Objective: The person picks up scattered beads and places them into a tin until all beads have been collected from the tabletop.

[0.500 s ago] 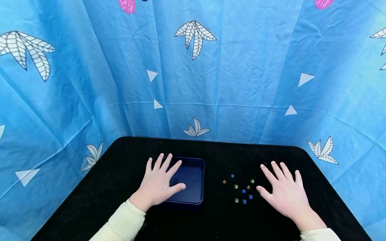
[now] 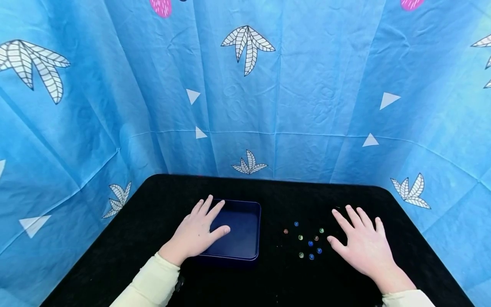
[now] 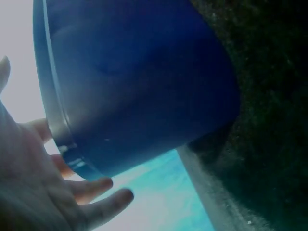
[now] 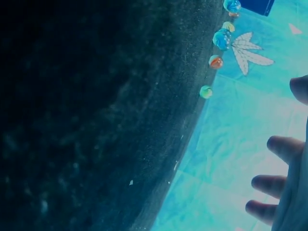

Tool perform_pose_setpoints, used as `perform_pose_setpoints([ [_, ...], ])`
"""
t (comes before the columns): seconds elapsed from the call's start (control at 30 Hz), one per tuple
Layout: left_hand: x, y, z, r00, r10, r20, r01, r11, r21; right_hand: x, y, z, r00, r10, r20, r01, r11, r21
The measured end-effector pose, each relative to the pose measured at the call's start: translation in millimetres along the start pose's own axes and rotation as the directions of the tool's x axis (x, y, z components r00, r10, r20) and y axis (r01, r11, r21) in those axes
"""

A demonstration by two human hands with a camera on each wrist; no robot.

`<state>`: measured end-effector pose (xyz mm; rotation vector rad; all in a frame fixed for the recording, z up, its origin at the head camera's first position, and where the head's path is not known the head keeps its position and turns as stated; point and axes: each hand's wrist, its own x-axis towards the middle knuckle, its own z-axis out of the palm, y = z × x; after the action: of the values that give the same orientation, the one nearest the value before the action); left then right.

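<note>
A dark blue rectangular tray (image 2: pixel 241 230) with raised sides stands on the black tabletop. My left hand (image 2: pixel 193 234) is at its left side, fingers spread and thumb reaching over the tray's inside. In the left wrist view the fingers (image 3: pixel 91 190) lie close along the tray's outer wall (image 3: pixel 139 86). My right hand (image 2: pixel 366 249) is spread, palm down, to the right of several small glass marbles (image 2: pixel 310 244); it holds nothing. The right wrist view shows the marbles (image 4: pixel 216 62), blue, orange and green, beyond the hand's fingertips (image 4: pixel 284 147).
The table (image 2: pixel 126 256) has a black fuzzy cover and rounded far corners. A blue curtain (image 2: pixel 307 85) printed with white leaves and triangles hangs behind it and along both sides. The marbles lie loosely scattered between the tray and the right hand.
My left hand has shifted slightly left and turned, thumb now higher, showing more of the tray. The right hand, tray and marbles stay practically where they were.
</note>
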<state>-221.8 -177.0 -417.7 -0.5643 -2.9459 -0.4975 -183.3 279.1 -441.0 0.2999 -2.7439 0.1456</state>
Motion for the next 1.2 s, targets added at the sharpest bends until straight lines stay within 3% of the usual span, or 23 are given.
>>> perform_pose_setpoints([
  [0.13,3.3,-9.3,0.0,0.997,-0.066,0.025,0.069,0.986,-0.150,2,0,-2.6,1.000,-0.003,0.028,0.002,1.000,0.029],
  [0.3,11.8,-23.0,1.0,0.985,-0.171,0.024,0.170,0.934,-0.314,4,3,-4.6,0.998,0.008,0.056,-0.013,0.996,0.091],
  [0.43,17.8,-34.4,2.9,0.973,-0.232,0.013,0.218,0.894,-0.390,6,9,-2.9,0.995,0.037,0.094,-0.050,0.988,0.146],
  [0.57,20.6,-47.0,6.9,0.966,-0.257,0.006,0.236,0.876,-0.421,9,16,1.2,0.980,0.080,0.182,-0.117,0.972,0.203],
  [0.67,19.5,-54.8,10.5,0.961,-0.273,0.051,0.262,0.832,-0.489,12,20,3.6,0.968,0.103,0.230,-0.159,0.958,0.238],
  [0.73,18.6,-58.3,13.5,0.954,-0.284,0.099,0.291,0.787,-0.545,14,22,3.9,0.962,0.106,0.254,-0.172,0.952,0.253],
  [0.8,17.6,-61.1,16.7,0.947,-0.288,0.144,0.316,0.745,-0.588,15,25,3.7,0.956,0.099,0.277,-0.179,0.944,0.277],
  [0.9,16.5,-64.8,20.3,0.946,-0.274,0.171,0.320,0.716,-0.620,16,28,6.1,0.939,0.094,0.332,-0.211,0.918,0.337],
  [1.03,13.6,-70.9,20.0,0.958,-0.222,0.180,0.285,0.685,-0.671,16,30,13.8,0.914,0.093,0.395,-0.259,0.883,0.391],
  [1.2,12.4,-76.5,18.2,0.964,-0.168,0.207,0.266,0.643,-0.718,21,27,17.6,0.919,0.051,0.392,-0.222,0.888,0.404],
])
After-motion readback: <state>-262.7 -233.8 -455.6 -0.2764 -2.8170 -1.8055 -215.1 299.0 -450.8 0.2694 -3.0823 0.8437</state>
